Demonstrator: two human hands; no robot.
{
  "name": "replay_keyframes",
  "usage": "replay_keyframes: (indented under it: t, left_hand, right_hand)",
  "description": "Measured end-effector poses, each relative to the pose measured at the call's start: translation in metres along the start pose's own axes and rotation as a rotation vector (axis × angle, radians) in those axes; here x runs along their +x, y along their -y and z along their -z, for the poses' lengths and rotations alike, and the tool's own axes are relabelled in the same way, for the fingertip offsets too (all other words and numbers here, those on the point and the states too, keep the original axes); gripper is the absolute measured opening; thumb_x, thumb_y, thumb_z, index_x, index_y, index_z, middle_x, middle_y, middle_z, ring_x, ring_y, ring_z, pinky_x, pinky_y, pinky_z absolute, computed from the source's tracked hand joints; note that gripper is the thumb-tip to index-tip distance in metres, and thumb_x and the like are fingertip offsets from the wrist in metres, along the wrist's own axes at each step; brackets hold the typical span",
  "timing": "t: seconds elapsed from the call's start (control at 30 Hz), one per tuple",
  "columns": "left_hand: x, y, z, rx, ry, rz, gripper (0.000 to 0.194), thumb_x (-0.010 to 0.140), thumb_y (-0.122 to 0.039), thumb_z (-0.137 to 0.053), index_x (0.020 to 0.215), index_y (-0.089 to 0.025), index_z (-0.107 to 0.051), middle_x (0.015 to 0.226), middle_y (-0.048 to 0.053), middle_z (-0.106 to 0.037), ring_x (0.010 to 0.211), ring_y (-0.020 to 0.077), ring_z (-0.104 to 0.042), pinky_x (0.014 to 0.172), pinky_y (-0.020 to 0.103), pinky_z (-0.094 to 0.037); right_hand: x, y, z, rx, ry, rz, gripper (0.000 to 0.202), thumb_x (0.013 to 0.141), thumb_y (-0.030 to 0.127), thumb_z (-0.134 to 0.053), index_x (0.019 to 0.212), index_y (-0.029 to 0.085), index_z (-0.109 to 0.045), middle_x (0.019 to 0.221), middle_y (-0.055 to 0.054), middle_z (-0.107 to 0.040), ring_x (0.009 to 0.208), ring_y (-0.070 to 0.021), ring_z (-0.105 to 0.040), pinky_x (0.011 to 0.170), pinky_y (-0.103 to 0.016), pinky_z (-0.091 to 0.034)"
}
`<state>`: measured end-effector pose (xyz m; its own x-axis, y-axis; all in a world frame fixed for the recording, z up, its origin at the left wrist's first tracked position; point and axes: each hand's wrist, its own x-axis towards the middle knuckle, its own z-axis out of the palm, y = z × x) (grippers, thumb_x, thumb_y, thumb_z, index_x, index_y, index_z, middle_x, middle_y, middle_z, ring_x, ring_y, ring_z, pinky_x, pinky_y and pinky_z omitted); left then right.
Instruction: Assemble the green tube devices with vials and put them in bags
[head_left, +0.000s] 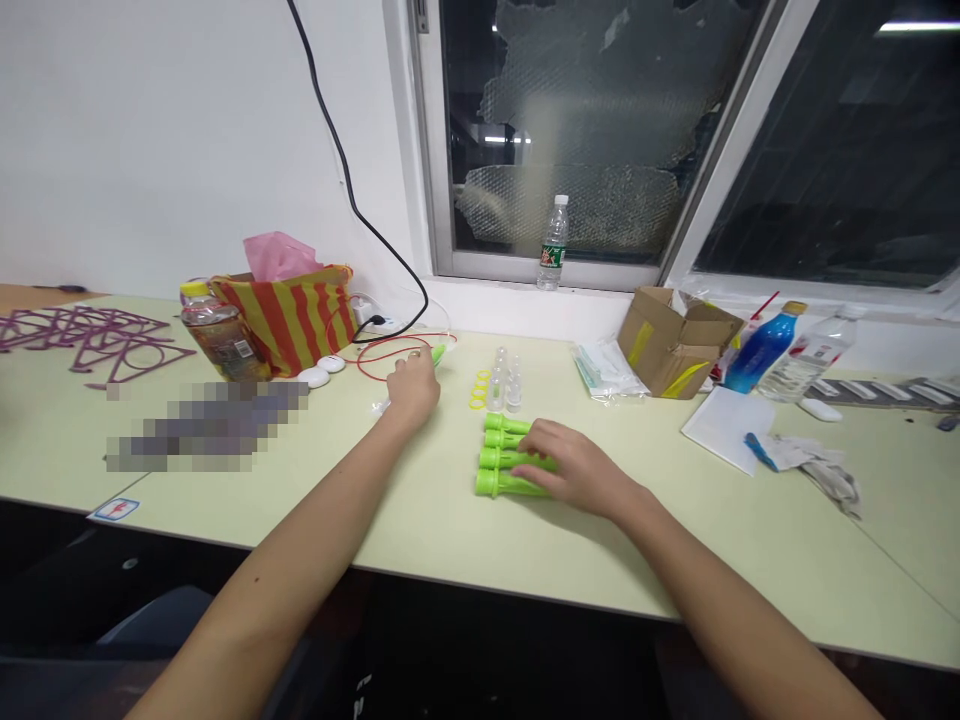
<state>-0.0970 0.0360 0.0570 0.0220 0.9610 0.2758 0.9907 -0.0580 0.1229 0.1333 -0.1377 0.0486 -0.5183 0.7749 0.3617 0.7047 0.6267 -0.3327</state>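
Several bright green plastic tubes [491, 458] with flared ends lie side by side on the table. My right hand [566, 465] is over their right ends, thumb and fingers apart, seeming to touch them. Farther left, my left hand [414, 388] is closed around something mostly hidden; a green plastic tip [438, 353] shows past its fingers. A bit of clear plastic [382, 406] appears at its other side. Between and beyond the hands stand small clear plastic cylinders [496, 393] in two rows. Yellow rings [478, 392] form a line just left of them.
A striped bag [300, 320], a drink bottle [225, 335] and purple frames [112, 340] occupy the left. On the right are a cardboard box [667, 345], a blue bottle [765, 350], white sheets [724, 428] and gloves [814, 465]. A red cord [367, 365] loops near my left hand.
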Motion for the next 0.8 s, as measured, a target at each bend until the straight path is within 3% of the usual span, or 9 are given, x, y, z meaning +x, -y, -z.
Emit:
replay_keyframes:
  t: [0.13,0.27,0.4,0.5,0.63,0.8]
  left_hand:
    - [-0.002,-0.004,0.015,-0.057,-0.192,-0.111,0.047,0.087,-0.008,-0.036,0.131,-0.02,-0.048,0.122,0.015,-0.061,0.114,0.0309,-0.053,0.089,0.043,-0.045]
    - [-0.012,-0.017,0.033,-0.213,-0.466,-0.526,0.042,0.094,-0.014,-0.032,0.131,-0.023,-0.051,0.132,0.008,-0.059,0.122,0.025,-0.05,0.102,0.042,-0.04]
    - [-0.034,-0.049,0.041,-0.311,-0.603,-0.989,0.036,0.095,-0.014,-0.04,0.123,-0.026,-0.059,0.13,0.005,-0.063,0.126,0.0223,-0.05,0.104,0.045,-0.041]
    - [-0.052,-0.075,0.038,-0.332,-0.662,-1.214,0.032,0.095,-0.016,-0.044,0.122,-0.025,-0.058,0.128,0.006,-0.064,0.125,0.0208,-0.053,0.103,0.044,-0.043]
    - [-0.065,-0.091,0.028,-0.319,-0.697,-1.271,0.031,0.096,-0.017,-0.043,0.124,-0.024,-0.055,0.127,0.007,-0.064,0.123,0.02,-0.055,0.099,0.041,-0.046]
    - [-0.064,-0.084,0.022,-0.338,-0.702,-1.159,0.038,0.096,-0.03,-0.047,0.133,-0.019,-0.045,0.13,0.013,-0.062,0.124,0.0234,-0.054,0.102,0.043,-0.041]
  right_hand:
    - [0.002,-0.009,0.006,0.099,-0.28,-0.16,0.021,0.094,0.031,-0.05,0.081,0.019,-0.06,0.08,-0.004,-0.059,0.075,-0.0161,-0.054,0.069,-0.031,-0.043]
    - [0.006,-0.025,0.006,0.434,-0.566,-0.37,0.018,0.089,0.037,-0.058,0.085,0.019,-0.06,0.08,-0.004,-0.061,0.074,-0.017,-0.058,0.065,-0.031,-0.046]
    - [0.011,-0.034,0.004,0.958,-0.642,-0.43,0.046,0.079,0.043,-0.071,0.116,0.021,-0.055,0.095,-0.005,-0.067,0.082,-0.0213,-0.066,0.064,-0.033,-0.053]
    - [0.014,-0.029,0.003,1.162,-0.658,-0.355,0.052,0.075,0.037,-0.076,0.121,0.023,-0.056,0.113,-0.007,-0.067,0.102,-0.0247,-0.066,0.081,-0.041,-0.056]
    - [0.016,-0.02,0.002,1.293,-0.759,-0.309,0.053,0.071,0.03,-0.079,0.121,0.026,-0.06,0.124,-0.003,-0.065,0.121,-0.0235,-0.057,0.104,-0.045,-0.048]
    - [0.018,-0.022,0.001,1.478,-0.744,-0.353,0.038,0.077,0.031,-0.075,0.113,0.023,-0.066,0.108,-0.003,-0.072,0.101,-0.0234,-0.068,0.1,-0.048,-0.051]
